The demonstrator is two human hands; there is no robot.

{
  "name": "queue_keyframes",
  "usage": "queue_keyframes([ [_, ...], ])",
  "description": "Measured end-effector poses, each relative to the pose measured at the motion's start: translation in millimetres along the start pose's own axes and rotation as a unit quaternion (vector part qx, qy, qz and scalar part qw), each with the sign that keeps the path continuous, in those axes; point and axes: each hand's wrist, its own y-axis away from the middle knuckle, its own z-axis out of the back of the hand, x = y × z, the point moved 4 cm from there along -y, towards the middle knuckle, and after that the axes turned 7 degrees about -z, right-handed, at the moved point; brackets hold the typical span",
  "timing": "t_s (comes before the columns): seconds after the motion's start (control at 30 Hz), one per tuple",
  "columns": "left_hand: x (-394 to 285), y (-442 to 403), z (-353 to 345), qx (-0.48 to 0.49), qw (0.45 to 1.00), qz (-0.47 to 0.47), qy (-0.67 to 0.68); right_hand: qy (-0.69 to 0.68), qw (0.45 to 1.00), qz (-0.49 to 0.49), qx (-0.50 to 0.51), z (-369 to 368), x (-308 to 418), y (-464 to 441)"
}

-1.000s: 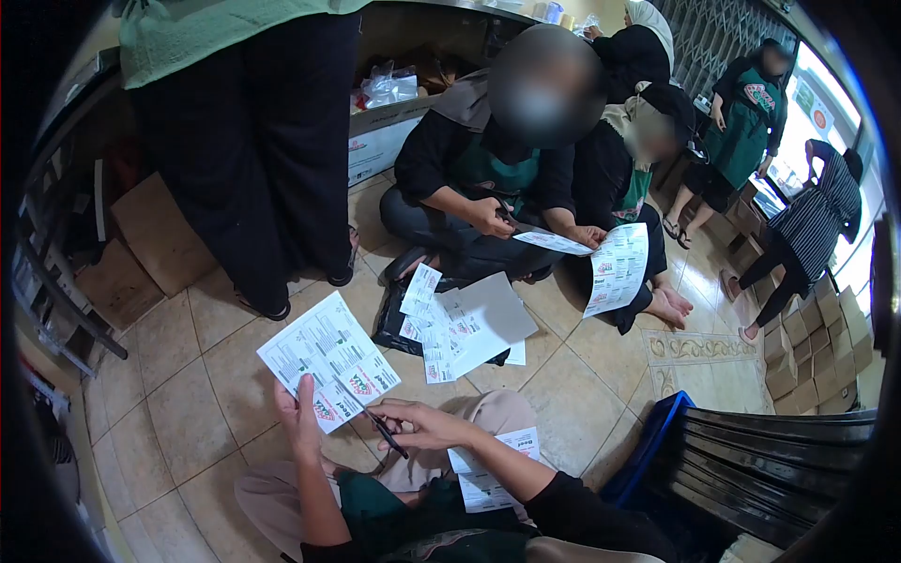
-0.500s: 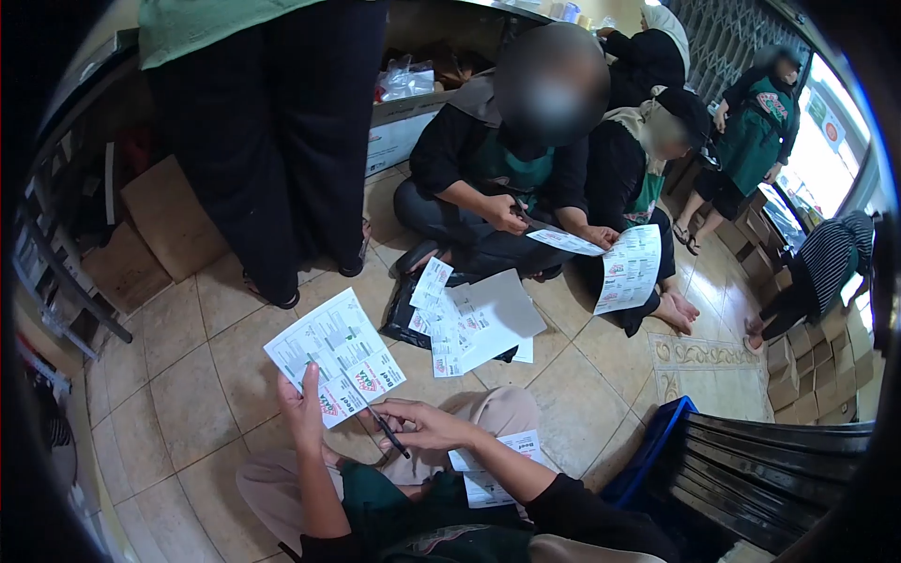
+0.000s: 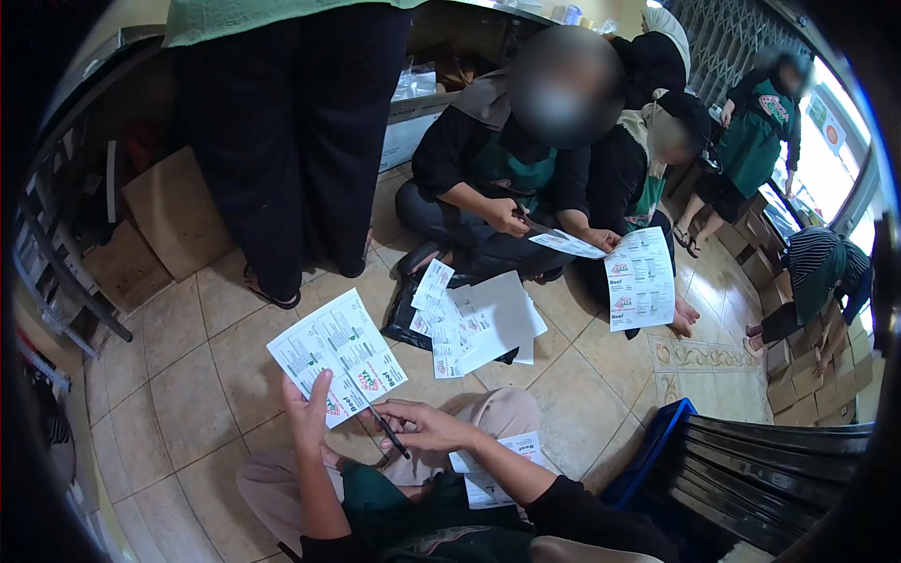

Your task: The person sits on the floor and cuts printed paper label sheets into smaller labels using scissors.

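Note:
My left hand [image 3: 308, 411] grips the lower left edge of a printed label sheet [image 3: 340, 352], thumb on top. The sheet is white, marked "Beef" in red, green and black, and tilted above the floor. In my right hand [image 3: 418, 428] is a pair of dark-handled scissors [image 3: 392, 439], partly hidden by the fingers. Their tip meets the sheet's lower right edge; whether the blades are apart is too small to tell. Cut labels [image 3: 493, 490] lie on my lap by my right forearm.
On the tiled floor ahead lie more labels [image 3: 435, 286] and white sheets [image 3: 497, 319] over a black plastic bag [image 3: 402, 321]. A seated person [image 3: 507, 178] cuts a sheet [image 3: 641, 279] with scissors. Another stands at left [image 3: 282, 141]. A blue crate [image 3: 648, 450] is at right.
My hands and sheet stay nearly in place, my left thumb slightly shifted. The co-worker's hanging sheet has swung right. The person at far right has bent lower towards the boxes.

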Motion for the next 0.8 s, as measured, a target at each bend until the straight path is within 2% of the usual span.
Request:
queue_keyframes([
  [0.1,2.5,-0.6,1.2,0.000,1.000,0.013,-0.001,0.016,0.999,0.035,-0.015,1.2,4.4,0.1],
  [0.2,3.1,0.0,2.5,0.003,1.000,0.016,-0.009,0.019,1.000,0.003,-0.017,1.5,4.7,2.0],
  [0.3,1.3,0.5,1.7,0.007,1.000,0.012,-0.017,0.012,0.999,0.038,-0.025,0.2,1.5,1.6],
  [0.5,8.9,0.7,6.6,0.012,1.000,0.000,-0.012,0.000,1.000,0.015,-0.011,0.0,0.6,0.1],
  [0.53,8.4,-0.3,5.2,0.024,1.000,-0.005,-0.009,0.007,0.998,0.060,-0.031,1.1,5.4,1.2],
  [0.57,6.7,-0.6,4.4,0.023,1.000,-0.004,-0.010,0.005,0.998,0.060,-0.029,0.9,7.9,2.0],
  [0.63,1.7,-0.8,1.6,0.019,1.000,-0.016,-0.003,-0.022,1.000,-0.011,-0.003,-0.4,7.0,2.9],
  [0.8,13.0,0.8,3.8,0.004,0.999,0.033,0.024,-0.026,1.000,-0.006,-0.008,-1.5,-9.9,1.3],
])
